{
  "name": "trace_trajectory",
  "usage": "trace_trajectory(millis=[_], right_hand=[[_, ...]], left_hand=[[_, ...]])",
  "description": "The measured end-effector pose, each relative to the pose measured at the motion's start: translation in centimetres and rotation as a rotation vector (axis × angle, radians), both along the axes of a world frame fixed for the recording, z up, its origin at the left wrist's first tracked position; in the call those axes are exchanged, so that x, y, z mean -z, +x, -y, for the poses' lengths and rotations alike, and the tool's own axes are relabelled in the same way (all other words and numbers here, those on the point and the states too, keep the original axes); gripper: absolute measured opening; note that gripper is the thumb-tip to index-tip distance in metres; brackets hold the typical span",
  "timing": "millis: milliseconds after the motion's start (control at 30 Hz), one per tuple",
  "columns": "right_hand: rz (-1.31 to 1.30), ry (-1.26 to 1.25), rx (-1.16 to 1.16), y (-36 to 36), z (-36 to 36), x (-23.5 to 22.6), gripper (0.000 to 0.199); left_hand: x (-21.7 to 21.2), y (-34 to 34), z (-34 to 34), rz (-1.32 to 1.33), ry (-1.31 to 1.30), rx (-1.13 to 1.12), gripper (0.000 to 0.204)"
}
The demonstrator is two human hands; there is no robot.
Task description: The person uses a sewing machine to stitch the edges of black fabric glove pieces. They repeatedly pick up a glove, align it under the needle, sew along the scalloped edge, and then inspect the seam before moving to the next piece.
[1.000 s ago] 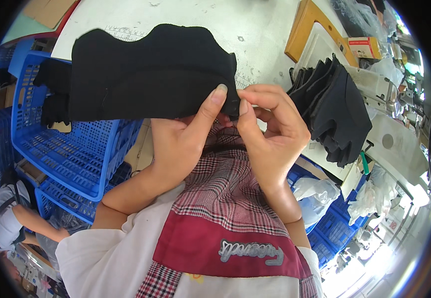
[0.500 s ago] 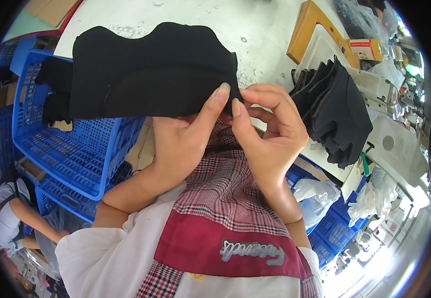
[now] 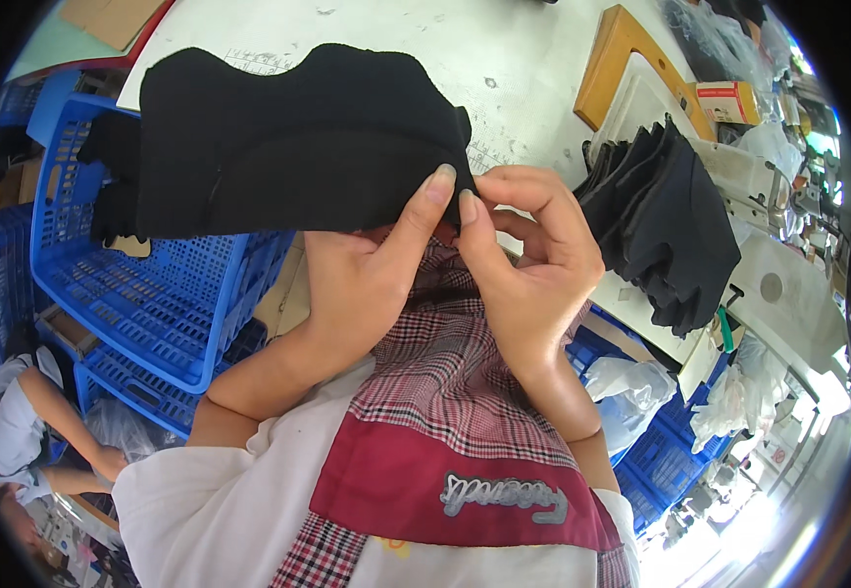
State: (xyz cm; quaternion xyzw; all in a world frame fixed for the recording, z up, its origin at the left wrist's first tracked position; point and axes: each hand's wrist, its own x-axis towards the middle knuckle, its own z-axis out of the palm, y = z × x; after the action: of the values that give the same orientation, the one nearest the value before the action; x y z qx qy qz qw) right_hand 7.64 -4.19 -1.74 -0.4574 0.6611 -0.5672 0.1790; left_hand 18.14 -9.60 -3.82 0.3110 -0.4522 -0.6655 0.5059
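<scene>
A black fabric piece (image 3: pixel 288 147) with a wavy far edge is stretched out in front of me, over the near edge of the white table (image 3: pixel 504 59). My left hand (image 3: pixel 372 260) grips its near edge, thumb on top and the other fingers hidden underneath. At the piece's right end, my right hand (image 3: pixel 533 245) pinches the edge between thumb and forefinger, close beside the left thumb. To the right of that hand, a stack of similar black fabric pieces (image 3: pixel 675 216) hangs over the table edge.
On the left stands a blue plastic crate (image 3: pixel 131 304) with black pieces in it. A wooden-framed machine bed (image 3: pixel 597 73) and a small box (image 3: pixel 726 102) are at the far right. Plastic bags (image 3: pixel 631 387) hang at the right. Another person (image 3: pixel 24 416) works at lower left.
The view has shifted slightly, and the other person's arm at lower left has moved a little. Both my hands keep nearly the same grip on the fabric.
</scene>
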Motion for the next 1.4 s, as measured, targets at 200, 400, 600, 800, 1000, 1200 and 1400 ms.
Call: trace_trajectory(millis=[200,400,600,800,1000,1200,1400], right_hand=[[0.058,0.029,-0.019,-0.4,0.0,0.5,0.014],[0.252,-0.051,-0.027,0.0,-0.1,0.8,0.016],[0.222,-0.027,-0.032,0.4,-0.2,1.3,0.019],[0.358,0.017,-0.111,0.5,-0.6,1.9,0.022],[0.663,0.047,-0.045,0.2,1.0,2.2,0.044],[0.762,0.281,-0.182,-1.7,0.5,1.4,0.034],[0.197,0.183,-0.19,-1.5,0.0,1.9,0.069]], left_hand=[[0.1,0.3,0.2,-0.019,0.074,0.044,0.012],[0.3,-0.1,0.2,-0.047,0.123,0.005,0.011],[0.0,0.0,0.0,-0.076,0.145,0.009,0.011],[0.1,0.0,0.4,-0.079,0.161,0.012,0.011],[-0.2,0.4,1.2,0.02,0.172,0.109,0.011],[-0.6,4.1,3.6,0.305,0.047,0.273,0.015],[-0.9,7.6,6.6,0.518,-0.519,0.509,0.021]])
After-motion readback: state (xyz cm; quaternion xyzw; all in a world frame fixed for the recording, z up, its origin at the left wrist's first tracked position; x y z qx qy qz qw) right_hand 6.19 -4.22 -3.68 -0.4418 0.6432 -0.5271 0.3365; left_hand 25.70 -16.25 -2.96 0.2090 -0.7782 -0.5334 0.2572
